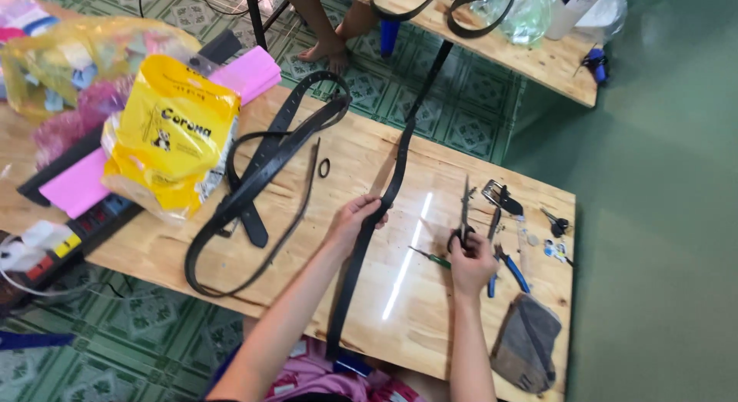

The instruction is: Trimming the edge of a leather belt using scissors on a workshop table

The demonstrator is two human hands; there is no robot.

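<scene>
Yellow bag (171,133) at tabletop (400,294) left edge, coiled black belts (261,171) beside it, left hand (355,217) fingers clamped on long black belt (369,233) mid-table, right hand (470,262) fingers closed on scissors (464,214), blue-handled pliers (503,264) near right edge.

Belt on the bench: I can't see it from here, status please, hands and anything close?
Left hand grips black belt. Right hand on scissors, blades pointing away. Blue-handled pliers and green screwdriver lie beside right hand.
</scene>
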